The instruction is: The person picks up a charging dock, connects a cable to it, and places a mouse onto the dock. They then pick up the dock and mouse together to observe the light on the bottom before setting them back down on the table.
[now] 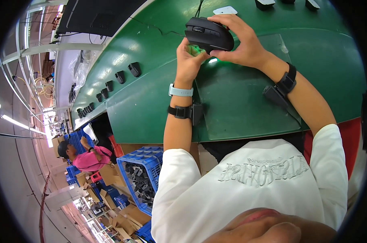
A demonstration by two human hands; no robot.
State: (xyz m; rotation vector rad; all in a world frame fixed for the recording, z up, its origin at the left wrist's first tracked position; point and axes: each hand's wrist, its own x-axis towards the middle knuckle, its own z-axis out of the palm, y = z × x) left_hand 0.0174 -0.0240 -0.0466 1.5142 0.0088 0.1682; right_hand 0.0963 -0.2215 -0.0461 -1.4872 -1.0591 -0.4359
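A black computer mouse is held up above the green worktable, its scroll wheel and side buttons showing. My right hand grips its right end, thumb below and fingers over the top. My left hand supports the left end from below, and its fingertips are partly hidden under the mouse. Green light shines on the left fingers and on the table just beneath. A thin dark cable runs toward the mouse's left end. Black straps with small boxes circle both forearms, and a pale blue watch band is on my left wrist.
A transparent sheet lies on the green table. Several black mouse-like pieces line its left side. A white flat piece and dark parts lie at the back. At left are a blue crate of black parts and a person in pink.
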